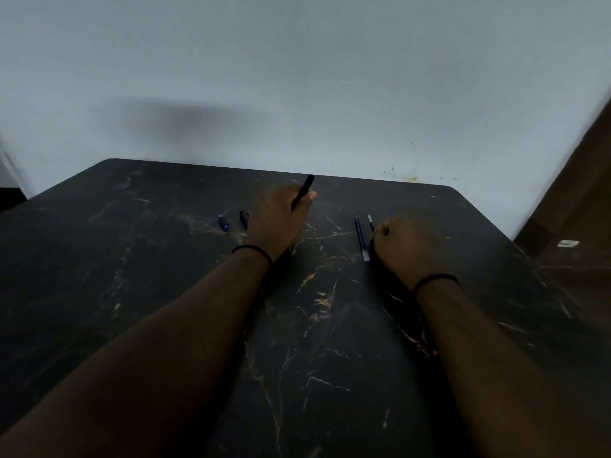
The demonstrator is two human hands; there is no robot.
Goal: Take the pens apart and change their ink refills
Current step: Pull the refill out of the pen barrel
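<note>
**Two hands at the work surface, pen parts laid out**

Two forearms reached over a dark marbled table [314, 342] that stood against a pale wall [297, 77]. Each wrist carried a thin black band.

1. Left hand [276, 223]: positioned at about 12 o'clock from the table centre. The fingers were curled closed around a black pen barrel [302, 192]. The barrel projected from the grip toward 1 o'clock, tilted upward, with its far end clear of the table.

2. Right hand [405, 247]: positioned at about 2 o'clock from the table centre. It was closed into a loose fist. A thin refill with a pale tip [371, 222] emerged from the thumb side, pointing toward 11 o'clock. Whether the fingers pinched it or it merely lay under them could not be determined.

3. Blue refills [361, 238]: two thin blue rods lay side by side on the table, just beside the right hand at its 9 o'clock, running roughly from 12 to 6 o'clock.

4. Blue pen piece [224, 223]: a short blue part lay on the table at 9 o'clock from the left hand, apart from it.

5. Black pen piece [244, 219]: a short black part lay between the blue pen piece and the left hand, close to the hand.
</note>
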